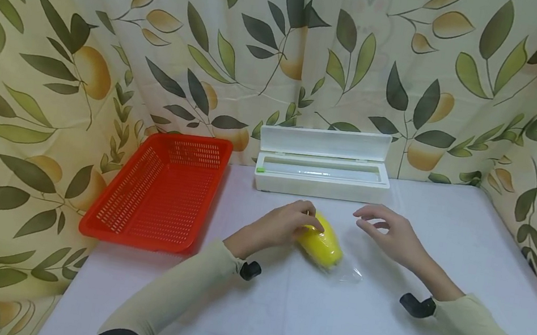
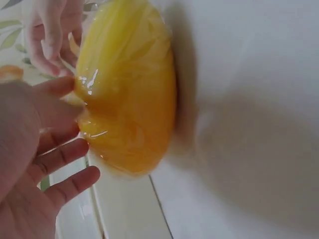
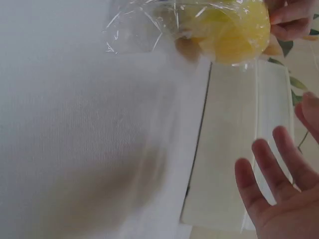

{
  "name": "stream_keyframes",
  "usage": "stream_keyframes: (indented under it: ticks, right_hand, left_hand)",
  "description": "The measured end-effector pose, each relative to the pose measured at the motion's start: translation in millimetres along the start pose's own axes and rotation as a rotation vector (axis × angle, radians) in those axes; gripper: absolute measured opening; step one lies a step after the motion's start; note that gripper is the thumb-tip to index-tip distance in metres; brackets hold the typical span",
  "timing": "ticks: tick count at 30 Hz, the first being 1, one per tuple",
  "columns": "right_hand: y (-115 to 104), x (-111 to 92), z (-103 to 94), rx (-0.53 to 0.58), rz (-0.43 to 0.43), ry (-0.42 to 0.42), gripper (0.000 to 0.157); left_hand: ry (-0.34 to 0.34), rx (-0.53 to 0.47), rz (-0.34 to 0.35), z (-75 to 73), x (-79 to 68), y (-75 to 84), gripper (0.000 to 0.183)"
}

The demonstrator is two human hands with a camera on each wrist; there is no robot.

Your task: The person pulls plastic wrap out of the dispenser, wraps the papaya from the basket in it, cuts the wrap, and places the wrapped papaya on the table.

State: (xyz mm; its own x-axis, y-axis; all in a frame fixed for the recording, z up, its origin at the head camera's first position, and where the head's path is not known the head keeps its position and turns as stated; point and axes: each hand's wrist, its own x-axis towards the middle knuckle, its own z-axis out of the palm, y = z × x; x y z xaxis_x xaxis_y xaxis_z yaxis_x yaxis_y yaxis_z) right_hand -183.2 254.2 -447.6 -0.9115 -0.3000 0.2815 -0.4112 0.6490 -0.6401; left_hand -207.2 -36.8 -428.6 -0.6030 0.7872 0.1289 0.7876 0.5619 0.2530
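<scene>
A yellow oblong fruit [image 1: 322,244], mango-like in shape, lies on the white cloth wrapped in clear cling film. From the left, my left hand [image 1: 286,224] grips its upper side with thumb and fingertips; in the left wrist view some fingers [image 2: 75,184] spread loosely beside it. A loose tail of film [image 3: 134,30] trails from the fruit's near end. My right hand [image 1: 393,236] hovers to the right of the fruit, apart from it, its fingers relaxed and holding nothing, as the right wrist view also shows.
Behind the fruit stands a long white cling film box [image 1: 322,189] with its lid [image 1: 326,142] raised. A red slotted plastic basket [image 1: 157,192] sits at the left of the table. Leaf-patterned curtains [image 1: 244,44] hang round the back and sides.
</scene>
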Motion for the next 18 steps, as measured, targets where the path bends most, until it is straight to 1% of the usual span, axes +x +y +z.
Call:
stream_keyframes:
  ticks: [2, 3, 6, 8, 10, 13, 18]
  right_hand:
    - [-1.3, -1.9, 3.7, 0.004, -0.043, -0.037, 0.026]
    - [-2.0, -3.0, 5.8, 0.008, -0.066, -0.052, 0.028]
    - [-5.0, -7.2, 14.1, 0.017, -0.149, -0.082, 0.034]
    - [-7.6, -9.8, 20.4, 0.019, -0.209, -0.091, 0.038]
    - [-10.4, -12.3, 27.0, 0.009, -0.26, -0.09, 0.039]
    - [-14.4, -15.8, 36.1, -0.014, -0.304, -0.077, 0.041]
    - [-17.5, -22.0, 46.4, -0.045, -0.34, -0.047, 0.045]
  left_hand:
    - [0.008, -0.009, 0.003, 4.1, -3.9, -0.6, 0.028]
    - [0.013, -0.012, 0.003, 6.5, -6.1, -1.3, 0.029]
    - [0.03, -0.019, 0.006, 13.5, -13.9, -4.3, 0.038]
    - [0.058, -0.033, 0.011, 17.2, -18.8, -6.7, 0.043]
    - [0.093, -0.043, 0.021, 20.1, -22.2, -9.6, 0.044]
    - [0.133, -0.075, 0.023, 22.2, -24.4, -13.5, 0.044]
    - [0.139, -0.1, 0.026, 25.4, -26.2, -18.5, 0.047]
